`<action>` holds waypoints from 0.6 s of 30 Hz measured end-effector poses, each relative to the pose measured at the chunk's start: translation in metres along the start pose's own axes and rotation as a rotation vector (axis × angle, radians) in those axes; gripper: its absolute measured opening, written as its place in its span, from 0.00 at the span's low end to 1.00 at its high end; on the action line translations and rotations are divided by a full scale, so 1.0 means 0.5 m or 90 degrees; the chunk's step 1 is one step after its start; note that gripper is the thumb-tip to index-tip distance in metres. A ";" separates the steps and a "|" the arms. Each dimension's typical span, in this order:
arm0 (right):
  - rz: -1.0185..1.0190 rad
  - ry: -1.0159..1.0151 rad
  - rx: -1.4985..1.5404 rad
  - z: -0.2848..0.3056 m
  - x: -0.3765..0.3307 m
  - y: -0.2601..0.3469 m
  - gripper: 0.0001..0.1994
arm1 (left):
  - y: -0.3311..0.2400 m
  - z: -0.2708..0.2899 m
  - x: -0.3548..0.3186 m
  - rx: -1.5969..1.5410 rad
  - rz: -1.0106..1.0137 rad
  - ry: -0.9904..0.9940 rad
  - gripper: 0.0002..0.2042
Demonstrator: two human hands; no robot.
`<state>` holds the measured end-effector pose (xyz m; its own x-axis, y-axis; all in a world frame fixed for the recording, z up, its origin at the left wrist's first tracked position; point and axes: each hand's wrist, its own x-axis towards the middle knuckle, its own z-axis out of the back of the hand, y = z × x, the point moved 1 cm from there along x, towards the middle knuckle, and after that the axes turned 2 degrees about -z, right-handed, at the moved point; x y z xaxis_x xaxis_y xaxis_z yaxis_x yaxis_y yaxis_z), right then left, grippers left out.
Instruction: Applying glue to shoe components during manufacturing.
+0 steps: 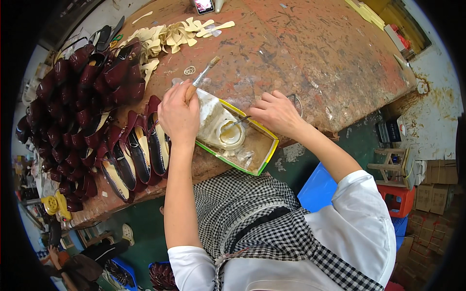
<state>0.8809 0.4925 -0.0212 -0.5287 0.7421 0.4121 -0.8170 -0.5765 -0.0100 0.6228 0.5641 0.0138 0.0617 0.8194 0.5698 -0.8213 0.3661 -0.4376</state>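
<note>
My left hand [179, 112] is closed round a brush [203, 76] with a wooden handle and a metal ferrule, its bristles pointing up and away from me. A thin dark metal tool [241, 120] sticks out of the closed fingers of my right hand [275, 112]; its exact kind is hidden. Its tip reaches into a crusted round pot [233, 134] holding pale paste. The pot stands in a shallow box [257, 154] with yellow and green edges, in front of me. A thin metal loop [297, 103] shows beside my right hand.
Dark red shoes [138, 150] stand in a row left of my left hand, with a tall heap of shoes [82, 102] behind. Cream insole-shaped pieces [170, 36] lie farther back on the worn table [301, 53]. A blue bin [318, 186] is below the table's near edge.
</note>
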 end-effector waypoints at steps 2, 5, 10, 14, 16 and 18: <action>0.015 -0.011 0.006 -0.005 0.000 -0.003 0.06 | 0.001 -0.001 0.000 0.000 -0.001 -0.002 0.12; 0.022 -0.001 0.009 -0.001 0.001 -0.002 0.06 | 0.002 0.000 0.001 0.000 0.000 -0.003 0.12; 0.034 0.034 0.022 0.011 0.002 -0.006 0.06 | 0.000 0.001 0.001 -0.004 0.005 0.001 0.12; 0.044 0.031 0.067 0.028 0.006 -0.010 0.09 | 0.001 0.001 0.001 0.002 -0.004 -0.004 0.12; 0.035 0.016 0.065 0.025 0.004 -0.010 0.10 | 0.000 0.002 0.001 0.001 -0.005 -0.007 0.12; 0.023 0.012 0.060 0.020 0.002 -0.011 0.10 | -0.002 0.002 0.001 -0.007 -0.002 -0.005 0.12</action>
<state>0.8869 0.4931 -0.0116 -0.5623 0.7259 0.3961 -0.7727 -0.6318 0.0610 0.6231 0.5637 0.0155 0.0599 0.8147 0.5767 -0.8150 0.3735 -0.4430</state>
